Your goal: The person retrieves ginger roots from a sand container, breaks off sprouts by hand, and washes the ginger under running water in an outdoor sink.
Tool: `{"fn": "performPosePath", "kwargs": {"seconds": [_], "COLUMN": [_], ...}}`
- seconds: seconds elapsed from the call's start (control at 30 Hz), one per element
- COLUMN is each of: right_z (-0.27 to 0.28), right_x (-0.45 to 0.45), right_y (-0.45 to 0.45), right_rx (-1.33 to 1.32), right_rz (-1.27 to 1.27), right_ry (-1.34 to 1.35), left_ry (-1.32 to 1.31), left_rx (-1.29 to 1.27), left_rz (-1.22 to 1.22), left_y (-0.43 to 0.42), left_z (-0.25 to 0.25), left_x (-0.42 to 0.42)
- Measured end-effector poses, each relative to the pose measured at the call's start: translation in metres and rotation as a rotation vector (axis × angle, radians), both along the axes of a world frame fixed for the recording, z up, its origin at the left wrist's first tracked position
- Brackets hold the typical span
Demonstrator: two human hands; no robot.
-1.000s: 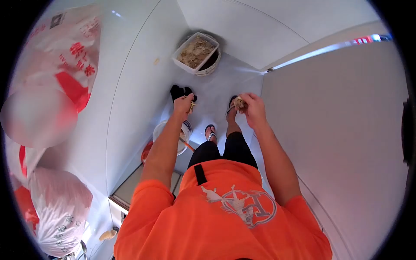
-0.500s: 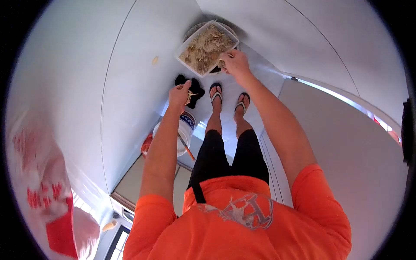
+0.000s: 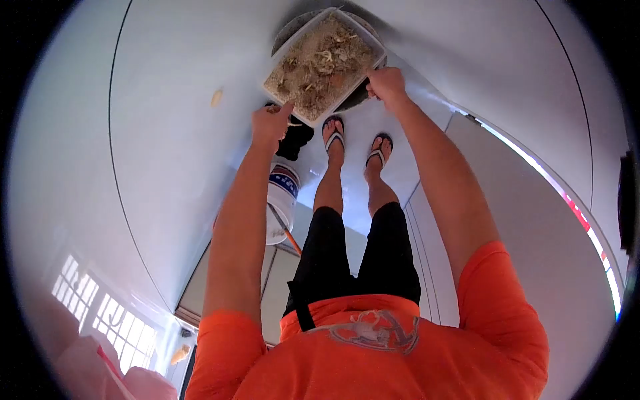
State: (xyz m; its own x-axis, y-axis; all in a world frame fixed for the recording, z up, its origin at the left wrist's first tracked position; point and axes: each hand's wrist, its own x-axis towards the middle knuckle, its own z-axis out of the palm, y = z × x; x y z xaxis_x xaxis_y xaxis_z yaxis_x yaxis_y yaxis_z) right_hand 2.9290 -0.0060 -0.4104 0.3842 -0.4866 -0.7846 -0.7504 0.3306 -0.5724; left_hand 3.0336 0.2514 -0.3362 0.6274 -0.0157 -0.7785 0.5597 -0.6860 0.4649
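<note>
A translucent plastic tub [image 3: 280, 95] holds a brown, crumbly, soil-like mix [image 3: 327, 63] with pale dry bits on top. My left hand [image 3: 268, 125] is closed beside the tub's near left corner, with a few dry straw-like strands [image 3: 291, 123] poking out past the thumb. At the tub's right edge, my right hand [image 3: 387, 85] is closed with curled fingers. Whatever those fingers hold, if anything, is hidden; whether they touch the rim I cannot tell.
The tub rests on a round grey stand [image 3: 283, 35] in a corner between white walls. A white bucket [image 3: 282, 200] with a blue label and an orange-ended stick [image 3: 291, 239] stands at left. A black object [image 3: 294, 143] lies by my sandalled feet [image 3: 334, 132].
The view has shifted, and the tub shows higher and larger. My right hand has moved from over the mix to the right edge; my left hand has come up close to the tub's corner.
</note>
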Motion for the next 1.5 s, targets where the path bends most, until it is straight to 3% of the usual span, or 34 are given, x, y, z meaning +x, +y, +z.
{"fn": "performPosePath", "kwargs": {"seconds": [0.17, 0.3, 0.47, 0.57, 0.63, 0.7, 0.77, 0.9, 1.0, 1.1, 1.2, 1.3, 1.33, 1.37, 1.43, 1.5], "right_z": [-0.03, -0.057, -0.037, -0.033, -0.038, -0.022, -0.006, 0.006, -0.002, -0.001, 0.001, 0.01, -0.013, 0.016, -0.022, -0.055], "right_x": [0.002, 0.003, -0.023, -0.052, -0.071, -0.092, -0.092, -0.092, -0.09, -0.085, -0.082, -0.061, -0.065, -0.04, -0.017, 0.017], "right_y": [0.008, 0.01, 0.03, 0.054, 0.078, 0.098, 0.111, 0.132, 0.14, 0.136, 0.116, 0.061, 0.051, 0.028, 0.001, -0.014], "right_rx": [0.056, 0.019, -0.059, -0.214, -0.22, -0.231, -0.258, -0.07, -0.211, -0.272, -0.32, -0.022, 0.01, 0.173, -0.069, -0.45], "right_rz": [-0.029, -0.049, -0.039, 0.169, 0.219, 0.284, 0.376, 0.179, 0.316, 0.343, 0.566, 0.77, 0.494, 0.291, 0.284, 0.536], "right_ry": [-0.022, -0.07, -0.134, -0.164, -0.212, -0.23, -0.257, -0.344, -0.274, -0.307, -0.361, -0.181, -0.294, -0.13, -0.267, -0.314], "left_ry": [0.027, -0.051, -0.079, -0.071, -0.097, -0.099, -0.099, 0.0, 0.03, 0.042, 0.048, 0.028, 0.021, 0.011, -0.007, 0.009], "left_rx": [-0.01, 0.046, 0.066, 0.048, 0.113, 0.083, 0.098, 0.064, -0.004, 0.089, 0.046, 0.001, 0.018, 0.036, 0.046, 0.059], "left_rz": [0.032, -0.034, -0.087, -0.076, -0.07, 0.013, 0.013, 0.227, 0.294, 0.325, 0.251, 0.284, 0.261, 0.238, 0.23, 0.246], "left_y": [0.001, -0.017, 0.004, 0.058, 0.052, 0.105, 0.111, 0.127, 0.14, 0.132, 0.153, 0.148, 0.152, 0.156, 0.155, 0.146], "left_z": [-0.014, 0.01, 0.002, -0.017, 0.028, 0.002, 0.023, 0.019, 0.001, -0.003, -0.015, -0.014, -0.013, -0.011, -0.02, -0.006], "left_x": [0.004, 0.005, -0.013, -0.048, -0.067, -0.098, -0.115, -0.136, -0.145, -0.147, -0.153, -0.151, -0.153, -0.155, -0.15, -0.15]}}
